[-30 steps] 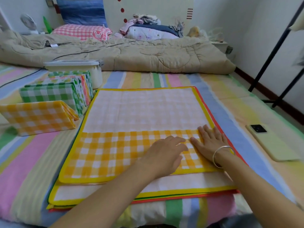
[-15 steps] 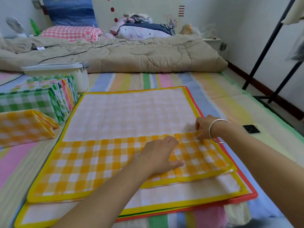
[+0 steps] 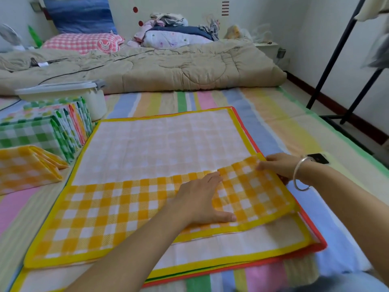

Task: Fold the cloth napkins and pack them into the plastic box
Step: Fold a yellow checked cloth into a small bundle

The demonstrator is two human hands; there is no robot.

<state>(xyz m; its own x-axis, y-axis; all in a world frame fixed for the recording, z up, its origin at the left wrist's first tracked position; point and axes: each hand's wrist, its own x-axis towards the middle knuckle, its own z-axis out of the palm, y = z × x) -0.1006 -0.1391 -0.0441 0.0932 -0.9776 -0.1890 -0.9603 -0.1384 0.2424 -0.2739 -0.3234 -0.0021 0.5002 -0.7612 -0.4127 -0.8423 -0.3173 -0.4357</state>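
Fingers of right hand [image 3: 280, 167] pinch one yellow napkin [image 3: 130, 205]; left hand [image 3: 202, 199] lies flat, fingers spread.

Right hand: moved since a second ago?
Yes. The right hand left the folded yellow checked flap, where it lay flat, and went outward to the napkin's right edge, now pinching the flap's corner there.

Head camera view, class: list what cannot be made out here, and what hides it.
- Plastic box: contents hidden by its lid and the folded napkins in front.
- Phone: mostly covered by the right hand and wrist.
- Napkin stack: the count below the top yellow napkin is unclear; only edges show.
- Right hand fingers: tips tucked under the fold.
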